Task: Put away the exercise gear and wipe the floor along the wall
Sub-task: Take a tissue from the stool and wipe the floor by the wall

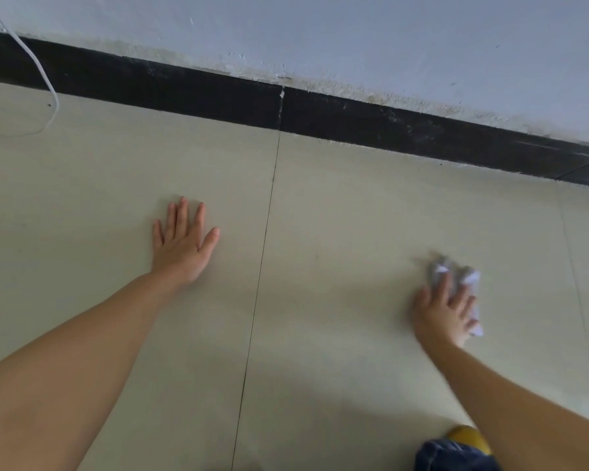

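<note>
While we kneel wiping the floor (pixel 320 232), no exercise gear shows

At nine o'clock our left hand (pixel 181 246) braces flat, fingers straight and spread; at three o'clock our right hand (pixel 446 311) presses a crumpled white wipe (pixel 470 277), fingers splayed; next we'd sweep toward the black skirting (pixel 388 127) at twelve

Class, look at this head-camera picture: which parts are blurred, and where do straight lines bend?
Head view: the right hand and the crumpled white tissue under it are smeared by motion; the left hand, flat on the floor, is sharp; the black skirting bows from wide-angle distortion; light is soft, shadows faint.
</note>
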Motion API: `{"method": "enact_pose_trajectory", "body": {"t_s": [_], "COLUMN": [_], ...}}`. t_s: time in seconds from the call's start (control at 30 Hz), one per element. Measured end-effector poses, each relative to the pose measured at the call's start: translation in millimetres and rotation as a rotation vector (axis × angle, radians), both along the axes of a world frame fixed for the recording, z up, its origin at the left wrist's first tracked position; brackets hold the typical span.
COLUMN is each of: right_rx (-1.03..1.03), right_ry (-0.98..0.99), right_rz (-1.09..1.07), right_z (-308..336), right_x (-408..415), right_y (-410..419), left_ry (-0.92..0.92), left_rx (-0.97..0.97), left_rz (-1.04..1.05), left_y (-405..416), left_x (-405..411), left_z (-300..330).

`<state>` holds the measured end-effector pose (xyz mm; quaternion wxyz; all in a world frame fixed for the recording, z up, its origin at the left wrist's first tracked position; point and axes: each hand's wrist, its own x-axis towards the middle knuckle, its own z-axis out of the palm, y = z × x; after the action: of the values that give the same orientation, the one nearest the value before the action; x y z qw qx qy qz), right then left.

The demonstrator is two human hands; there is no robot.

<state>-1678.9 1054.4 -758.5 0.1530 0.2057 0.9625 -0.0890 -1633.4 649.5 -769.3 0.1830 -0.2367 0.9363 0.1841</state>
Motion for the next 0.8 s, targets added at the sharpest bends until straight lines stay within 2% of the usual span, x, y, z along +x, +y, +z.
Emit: {"method": "enact_pose_trajectory", "body": {"t_s": [0.03,0.13,0.23,0.3,0.4,0.47,0.5,0.53,0.6,0.63,0.67,0.7,0.73,0.8], "right_rx": [-0.002,-0.073,-0.14,-0.155,-0.215,-0.13,-0.076,-0.042,-0.007,-0.008,-0.008,0.002,0.007,-0.031], "right_ry": [0.041,0.168,0.136,0.103,0.107,0.098,0.095,0.085,0.038,0.008,-0.025,-0.046,-0.042,0.027], "right_rz": [0.103,0.586,0.995,1.21,1.414,1.314,1.165,0.938,0.335,0.053,-0.142,-0.222,-0.194,0.078], "right_z": [-6.9,-15.9,-10.0,-10.3,-18.8,-21.3,-20.2,-14.6,2.3,8.8,12.6,13.3,10.3,-1.3], "right_x": [15.7,81.9,144.6,156.9,138.8,111.7,94.4,75.4,39.2,23.9,12.6,6.2,3.9,14.0], "right_y": [-33.4,-149.5,-228.7,-235.1,-168.0,-90.3,-46.3,-5.9,48.3,57.7,54.2,38.2,15.9,-40.2], "left_ry": [-0.001,-0.007,-0.018,-0.031,-0.019,0.02,0.046,0.084,0.189,0.236,0.269,0.286,0.278,0.261], "left_rx": [-0.005,-0.003,0.05,0.089,0.04,-0.054,-0.094,-0.123,-0.145,-0.123,-0.099,-0.081,-0.062,-0.031], "left_rz": [0.0,0.01,0.035,0.034,-0.001,-0.027,-0.027,-0.024,-0.08,-0.141,-0.207,-0.262,-0.292,-0.317], "left_y": [0.3,0.0,-3.0,-5.8,-8.2,-3.0,2.4,9.0,27.2,38.3,50.1,60.8,70.6,86.1], "left_x": [0.2,-1.0,-4.6,-7.2,-3.5,1.8,4.4,6.3,8.3,8.2,7.3,5.6,3.1,-1.4], "left_z": [0.0,-0.4,0.9,3.3,5.5,4.5,4.5,3.8,4.9,5.8,5.9,5.1,4.8,4.5]}}
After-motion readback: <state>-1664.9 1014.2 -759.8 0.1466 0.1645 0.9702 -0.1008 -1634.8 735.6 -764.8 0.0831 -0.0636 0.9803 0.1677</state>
